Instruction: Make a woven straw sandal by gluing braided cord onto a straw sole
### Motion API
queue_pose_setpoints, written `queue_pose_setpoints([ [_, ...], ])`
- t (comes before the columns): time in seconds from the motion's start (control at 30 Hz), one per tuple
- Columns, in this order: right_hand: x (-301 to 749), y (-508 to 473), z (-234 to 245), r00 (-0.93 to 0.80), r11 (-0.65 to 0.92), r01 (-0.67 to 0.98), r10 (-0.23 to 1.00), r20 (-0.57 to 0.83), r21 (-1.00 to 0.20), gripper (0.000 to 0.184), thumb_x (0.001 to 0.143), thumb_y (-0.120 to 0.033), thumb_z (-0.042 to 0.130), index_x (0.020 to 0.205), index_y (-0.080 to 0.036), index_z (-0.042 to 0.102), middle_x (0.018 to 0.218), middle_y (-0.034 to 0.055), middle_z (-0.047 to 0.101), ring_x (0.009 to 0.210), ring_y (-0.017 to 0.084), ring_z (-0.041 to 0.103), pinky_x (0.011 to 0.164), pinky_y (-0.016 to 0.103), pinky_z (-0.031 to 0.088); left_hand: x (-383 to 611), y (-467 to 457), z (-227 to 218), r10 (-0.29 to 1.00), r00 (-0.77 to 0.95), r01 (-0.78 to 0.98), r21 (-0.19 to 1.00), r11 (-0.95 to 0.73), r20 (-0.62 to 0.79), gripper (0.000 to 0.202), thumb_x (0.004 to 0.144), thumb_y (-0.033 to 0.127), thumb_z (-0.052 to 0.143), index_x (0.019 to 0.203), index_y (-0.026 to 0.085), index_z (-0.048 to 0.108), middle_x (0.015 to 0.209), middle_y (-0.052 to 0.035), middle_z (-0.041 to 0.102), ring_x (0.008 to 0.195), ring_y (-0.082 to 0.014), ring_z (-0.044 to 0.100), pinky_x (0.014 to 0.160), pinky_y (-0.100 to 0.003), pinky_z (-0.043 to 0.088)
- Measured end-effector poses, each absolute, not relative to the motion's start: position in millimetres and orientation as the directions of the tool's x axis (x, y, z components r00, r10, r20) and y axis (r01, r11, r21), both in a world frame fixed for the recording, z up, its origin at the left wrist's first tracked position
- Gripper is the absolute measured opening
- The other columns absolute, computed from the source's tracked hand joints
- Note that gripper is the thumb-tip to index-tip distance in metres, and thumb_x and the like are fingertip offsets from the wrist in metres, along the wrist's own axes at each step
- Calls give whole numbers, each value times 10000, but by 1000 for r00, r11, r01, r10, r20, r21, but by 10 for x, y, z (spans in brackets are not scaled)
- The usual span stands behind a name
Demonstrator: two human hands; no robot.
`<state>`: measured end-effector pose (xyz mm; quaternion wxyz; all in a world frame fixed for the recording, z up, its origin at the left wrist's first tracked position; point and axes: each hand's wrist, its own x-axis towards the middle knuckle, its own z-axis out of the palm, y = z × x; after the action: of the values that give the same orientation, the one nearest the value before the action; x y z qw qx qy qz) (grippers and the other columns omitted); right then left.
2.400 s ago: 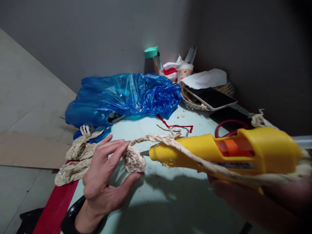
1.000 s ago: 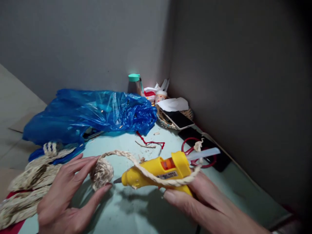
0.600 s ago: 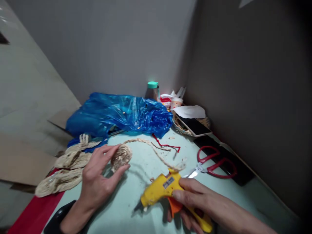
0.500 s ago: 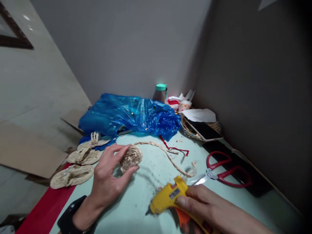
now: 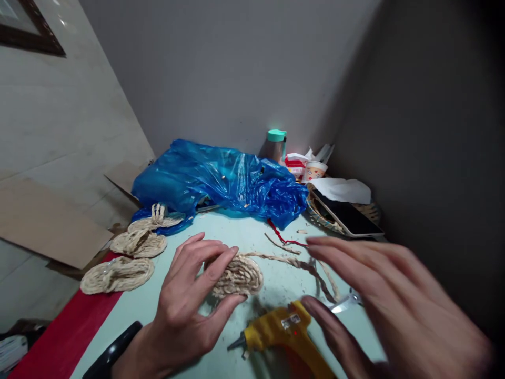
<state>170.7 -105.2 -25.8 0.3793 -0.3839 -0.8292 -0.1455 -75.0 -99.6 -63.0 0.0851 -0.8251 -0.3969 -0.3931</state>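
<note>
A coiled oval of braided straw cord (image 5: 239, 276) is pinched between the thumb and fingers of my left hand (image 5: 193, 295), just above the table. From it a loose tail of braid (image 5: 294, 260) runs right across the tabletop. My right hand (image 5: 394, 305), slightly blurred, is open with thumb and fingers apart and nothing between them. Below its thumb lies a yellow hot glue gun (image 5: 276, 329), its nozzle pointing left. Scissors (image 5: 349, 301) are mostly hidden behind my right hand, only part of the metal showing.
Several small woven straw slippers (image 5: 118, 275) line the left side near a red strip (image 5: 84, 321). A blue plastic bag (image 5: 221, 176) spreads along the back. At right a basket holds a phone (image 5: 351, 213); a paper cup (image 5: 315, 171) and a green-lidded bottle (image 5: 276, 145) stand behind.
My right hand has let go of the glue gun, which now lies on the table, and has opened above it. The straw coil has turned to show a broader oval face.
</note>
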Motion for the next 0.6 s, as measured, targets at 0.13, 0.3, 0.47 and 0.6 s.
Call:
queue_pose_setpoints([
  [0.13,1596,-848,-249,-571,775,604,583,578,-187,288,946,-117,418,1174,-88,592,973,109,645,857,217,553,741,373,473,-750,-1005,-643,596,396,723,163,-671,698,492,754,131,734,1219,81,583,1104,-133,605,1081,-265,554,1037,-537,416],
  [0.3,1616,-819,-304,-560,809,505,572,600,-300,272,942,-99,445,1171,-110,591,910,78,617,793,187,519,668,336,440,-728,-996,-670,608,414,692,199,-694,678,492,758,160,728,1222,90,580,1110,-123,602,1074,-255,554,1051,-533,397],
  [0.47,1633,-844,-324,-558,843,498,492,668,-204,291,993,-203,419,1167,-95,626,970,85,679,814,182,553,701,329,443,-678,-1000,-703,641,392,686,255,-682,660,493,757,163,719,1225,102,579,1087,-109,614,1058,-241,567,1051,-517,407],
  [0.6,1651,-841,-378,-577,839,511,496,649,-187,282,979,-203,457,1144,-85,654,944,75,696,783,177,564,653,323,430,-653,-994,-733,677,343,693,311,-650,651,510,751,161,716,1241,171,574,1081,-80,641,1036,-238,587,1041,-517,423],
])
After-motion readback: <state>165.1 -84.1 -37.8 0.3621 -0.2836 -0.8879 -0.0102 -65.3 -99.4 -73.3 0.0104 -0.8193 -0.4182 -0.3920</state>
